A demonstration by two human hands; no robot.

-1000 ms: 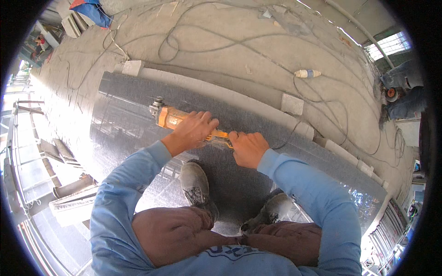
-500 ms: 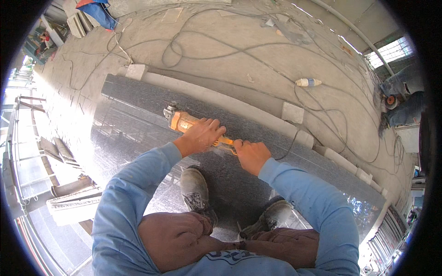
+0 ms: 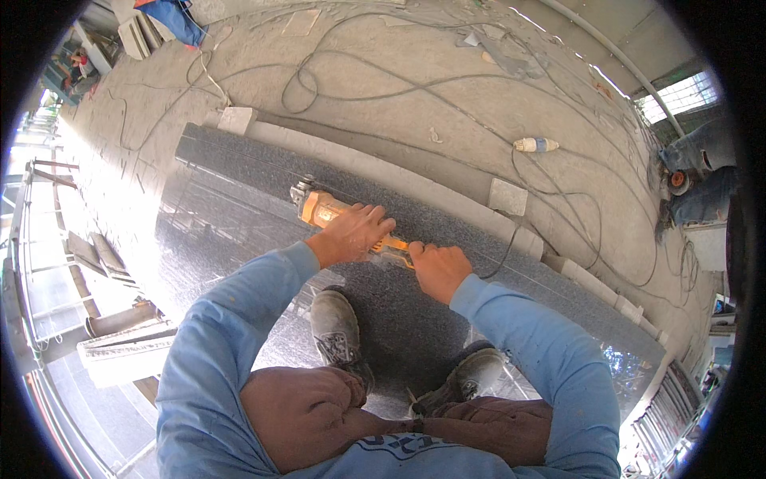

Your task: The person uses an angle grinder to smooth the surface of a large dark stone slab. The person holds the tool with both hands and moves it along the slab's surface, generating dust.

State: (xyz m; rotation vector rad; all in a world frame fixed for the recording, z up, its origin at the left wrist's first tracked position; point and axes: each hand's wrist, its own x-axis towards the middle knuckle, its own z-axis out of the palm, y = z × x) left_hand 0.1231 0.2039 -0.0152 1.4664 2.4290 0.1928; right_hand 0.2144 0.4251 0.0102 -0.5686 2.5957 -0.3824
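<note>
An orange-yellow angle grinder (image 3: 320, 207) lies across the dark speckled stone slab (image 3: 239, 239), its metal head (image 3: 302, 190) pointing to the far left. My left hand (image 3: 353, 235) is closed around the middle of its body. Farther back, my right hand (image 3: 439, 270) grips the rear handle, fingers curled round it. The grinder's head is at the thin pale line scored along the slab's far side. Whether its disc touches the stone cannot be made out. A dark cord leaves the handle end to the right.
My boots (image 3: 335, 323) stand on the slab. Pale blocks (image 3: 508, 196) line its far edge. Long cables loop over the dusty floor (image 3: 383, 56) around a white plug connector (image 3: 535, 144). A person's jeans-clad legs (image 3: 702, 191) are at far right; metal frames (image 3: 36, 263) stand left.
The grinder's head has shifted slightly to the right and up along the scored line. Both hands have moved a little to the right with it, keeping their grip.
</note>
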